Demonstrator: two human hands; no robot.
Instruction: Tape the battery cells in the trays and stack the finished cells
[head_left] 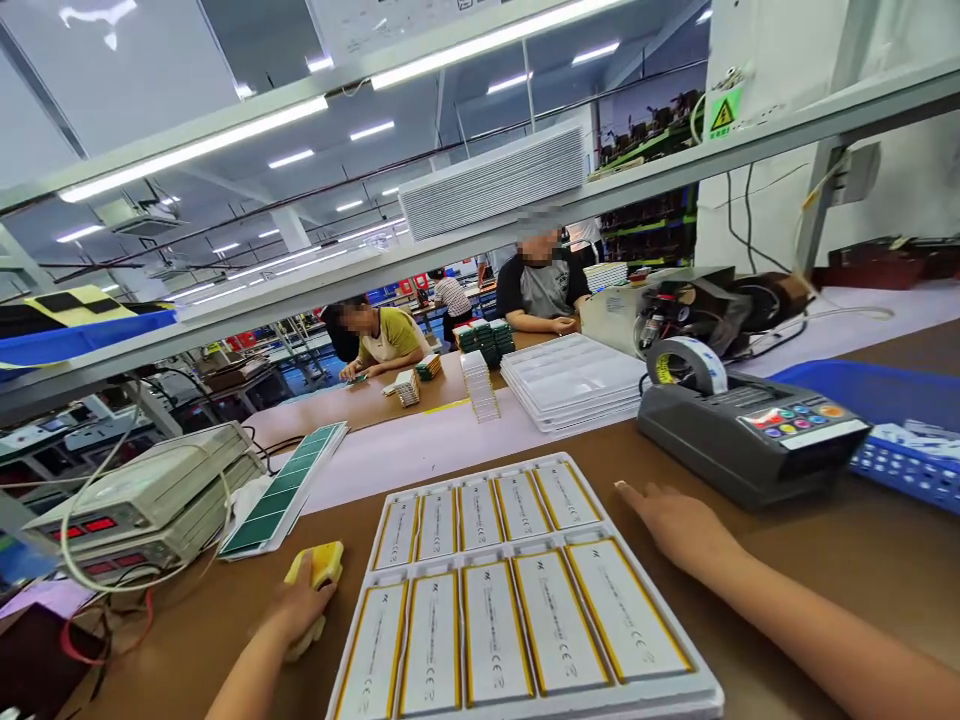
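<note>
A white plastic tray [510, 690] of flat pouch batteries [487, 630] with yellow-edged sides lies on the brown bench [810, 560] in front of me. Two rows of cells show, and the near row runs past the lower frame edge. My left hand [300, 605] grips a yellow sponge-like block [324, 565] just left of the tray. My right hand [679, 530] rests palm down on the bench, fingers spread, holding nothing, close to the tray's right corner.
An automatic tape dispenser [750, 440] with a tape roll [686, 365] stands to the right, beside a blue bin [885, 400]. Grey bench instruments [142, 505] and a green-striped sheet [285, 490] lie left. Stacked trays [570, 380] stand ahead. Co-workers [540, 285] sit beyond, under an overhead shelf [465, 235].
</note>
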